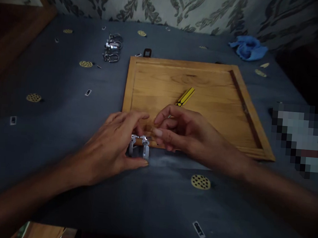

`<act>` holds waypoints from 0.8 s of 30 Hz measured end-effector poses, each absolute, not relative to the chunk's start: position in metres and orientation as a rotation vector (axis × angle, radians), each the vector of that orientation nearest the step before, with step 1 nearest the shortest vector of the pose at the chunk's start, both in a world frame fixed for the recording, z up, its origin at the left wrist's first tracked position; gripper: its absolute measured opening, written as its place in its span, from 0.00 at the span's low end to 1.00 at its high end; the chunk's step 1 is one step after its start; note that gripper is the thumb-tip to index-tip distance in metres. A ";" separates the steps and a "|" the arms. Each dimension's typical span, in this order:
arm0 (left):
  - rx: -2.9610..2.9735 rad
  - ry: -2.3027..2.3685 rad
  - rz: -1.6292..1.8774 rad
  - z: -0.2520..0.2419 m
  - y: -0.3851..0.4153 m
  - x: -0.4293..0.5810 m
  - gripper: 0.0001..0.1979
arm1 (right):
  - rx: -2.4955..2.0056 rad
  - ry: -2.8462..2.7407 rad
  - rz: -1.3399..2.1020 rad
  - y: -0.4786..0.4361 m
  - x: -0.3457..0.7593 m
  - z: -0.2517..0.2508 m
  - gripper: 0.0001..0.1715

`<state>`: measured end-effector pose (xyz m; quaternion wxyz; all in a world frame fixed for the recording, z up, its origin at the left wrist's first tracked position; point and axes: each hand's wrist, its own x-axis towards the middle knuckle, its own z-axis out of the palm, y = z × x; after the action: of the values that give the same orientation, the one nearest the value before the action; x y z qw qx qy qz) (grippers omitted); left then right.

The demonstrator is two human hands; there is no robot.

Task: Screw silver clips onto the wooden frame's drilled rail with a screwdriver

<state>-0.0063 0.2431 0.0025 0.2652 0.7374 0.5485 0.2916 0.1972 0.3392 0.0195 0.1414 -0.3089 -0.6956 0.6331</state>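
Left hand, half curled, holds 1 silver metal hinge at the near-left edge of the rectangular brown wooden panel; right hand is nearly pinched, contents indistinct. Seemingly positioning; next calls for steady alignment.

A crumpled blue cloth lies on the printed tablecloth near the leaf-patterned backdrop.

printed labels on tablecloth, lettering too blurred
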 end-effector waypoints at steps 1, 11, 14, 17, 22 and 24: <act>1.991 1.492 0.789 0.002 0.243 -0.007 0.41 | -0.902 -2.024 1.658 0.336 0.201 0.019 0.16; 2.033 1.556 0.752 -0.007 0.239 -0.010 0.41 | -1.196 -2.356 0.531 0.377 0.241 0.024 0.22; 2.021 1.565 0.732 -0.008 0.240 -0.010 0.40 | -1.154 -2.517 0.390 0.389 0.243 0.018 0.28; 2.013 1.554 0.724 -0.007 0.240 -0.011 0.40 | -1.102 -2.661 0.370 0.392 0.239 0.011 0.28; 2.017 1.552 0.723 -0.003 0.242 -0.010 0.40 | -1.189 -2.791 0.249 0.399 0.234 0.011 0.27; 2.018 1.548 0.716 -0.001 0.243 -0.010 0.40 | -1.138 -2.808 0.256 0.403 0.235 0.014 0.25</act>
<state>-0.0095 0.2425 -0.0014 0.2471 0.7402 0.5676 0.2624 0.2351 0.4029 0.0138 0.0506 -0.3738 -0.9223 0.0842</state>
